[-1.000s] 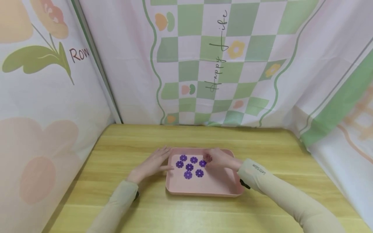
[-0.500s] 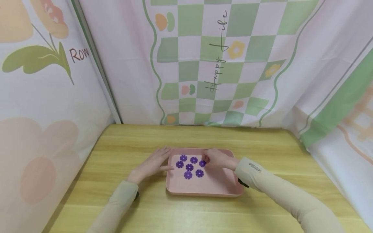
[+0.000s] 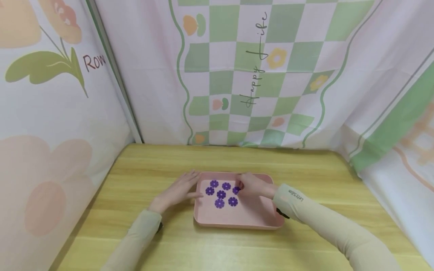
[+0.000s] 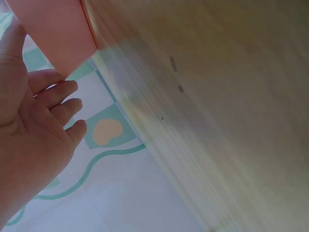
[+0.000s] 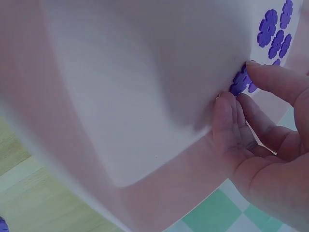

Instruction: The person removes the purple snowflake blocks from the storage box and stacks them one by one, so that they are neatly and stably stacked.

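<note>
A shallow pink tray (image 3: 234, 219) lies on the wooden table, with several purple flower-shaped discs (image 3: 221, 194) grouped flat in its left and middle part. Reaching in from the right, my right hand (image 3: 255, 185) pinches the rightmost purple disc (image 5: 238, 82) at the tray's floor, thumb on one side and fingertips on the other. My left hand (image 3: 178, 189) rests at the tray's left rim: the thumb crosses the rim and the loosely extended fingers lie by the back-left corner. In the left wrist view, a fingertip of the left hand (image 4: 41, 111) touches the pink corner.
Patterned cloth (image 3: 252, 82) hangs behind the table (image 3: 162, 241) and along both sides. At the lower left of the right wrist view, a small purple piece (image 5: 3, 225) shows partly, on the wood outside the tray.
My right hand has shifted slightly left and closer about the rightmost disc. The left hand and the other discs keep their places; the head view has turned very slightly.
</note>
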### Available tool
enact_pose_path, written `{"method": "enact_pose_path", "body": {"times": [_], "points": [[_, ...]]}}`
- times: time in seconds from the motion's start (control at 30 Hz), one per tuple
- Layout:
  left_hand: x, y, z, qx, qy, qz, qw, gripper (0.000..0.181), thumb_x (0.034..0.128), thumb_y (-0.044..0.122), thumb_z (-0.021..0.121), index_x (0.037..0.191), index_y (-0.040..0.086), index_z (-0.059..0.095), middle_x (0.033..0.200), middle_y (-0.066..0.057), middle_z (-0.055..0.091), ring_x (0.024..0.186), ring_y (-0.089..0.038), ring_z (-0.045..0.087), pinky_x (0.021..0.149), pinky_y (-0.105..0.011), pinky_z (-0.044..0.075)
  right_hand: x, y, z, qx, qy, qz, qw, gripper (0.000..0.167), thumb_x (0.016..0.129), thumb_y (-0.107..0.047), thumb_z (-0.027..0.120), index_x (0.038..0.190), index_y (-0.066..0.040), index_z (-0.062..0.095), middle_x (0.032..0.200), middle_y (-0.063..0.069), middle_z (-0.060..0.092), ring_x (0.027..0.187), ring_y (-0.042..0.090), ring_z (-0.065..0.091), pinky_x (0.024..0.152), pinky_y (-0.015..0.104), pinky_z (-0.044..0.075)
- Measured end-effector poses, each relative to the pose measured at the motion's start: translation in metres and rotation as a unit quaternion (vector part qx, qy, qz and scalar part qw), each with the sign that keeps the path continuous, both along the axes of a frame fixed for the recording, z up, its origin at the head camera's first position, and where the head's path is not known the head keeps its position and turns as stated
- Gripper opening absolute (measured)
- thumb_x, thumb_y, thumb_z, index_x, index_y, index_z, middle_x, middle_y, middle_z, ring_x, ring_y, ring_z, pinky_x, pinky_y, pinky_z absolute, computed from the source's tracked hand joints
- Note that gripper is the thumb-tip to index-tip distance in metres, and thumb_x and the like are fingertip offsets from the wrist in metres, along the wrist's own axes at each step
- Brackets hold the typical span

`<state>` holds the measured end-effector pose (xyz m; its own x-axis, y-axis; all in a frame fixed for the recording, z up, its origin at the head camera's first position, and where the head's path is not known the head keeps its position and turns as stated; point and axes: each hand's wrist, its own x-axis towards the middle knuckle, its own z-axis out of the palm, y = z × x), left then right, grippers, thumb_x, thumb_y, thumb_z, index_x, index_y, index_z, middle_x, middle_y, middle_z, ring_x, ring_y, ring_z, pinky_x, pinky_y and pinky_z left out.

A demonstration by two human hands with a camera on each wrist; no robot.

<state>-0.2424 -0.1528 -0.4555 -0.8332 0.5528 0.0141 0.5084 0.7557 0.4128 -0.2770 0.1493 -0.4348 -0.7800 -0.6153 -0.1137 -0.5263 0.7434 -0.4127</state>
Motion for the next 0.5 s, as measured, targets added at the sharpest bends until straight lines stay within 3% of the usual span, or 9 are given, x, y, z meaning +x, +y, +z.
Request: {"method": "enact_pose_path", "body": {"times": [0.5], "points": [[0.0010, 0.0003, 0.0024, 0.005, -0.005, 0.000, 1.0000, 0.082, 0.0940, 0.045, 0.062, 0.155, 0.004, 0.026, 0.163, -0.019, 0.024, 0.154, -0.037, 0.018, 0.128, -0.055, 0.013, 0.0013, -0.0017, 0.0008, 0.012, -0.016, -0.023, 0.9995, 0.021, 0.078, 0.001, 0.073, 0.098, -0.003, 0.069, 0.091, 0.009, 0.071, 0.081, 0.015, 0.064, 0.075, 0.029, 0.060]]}}
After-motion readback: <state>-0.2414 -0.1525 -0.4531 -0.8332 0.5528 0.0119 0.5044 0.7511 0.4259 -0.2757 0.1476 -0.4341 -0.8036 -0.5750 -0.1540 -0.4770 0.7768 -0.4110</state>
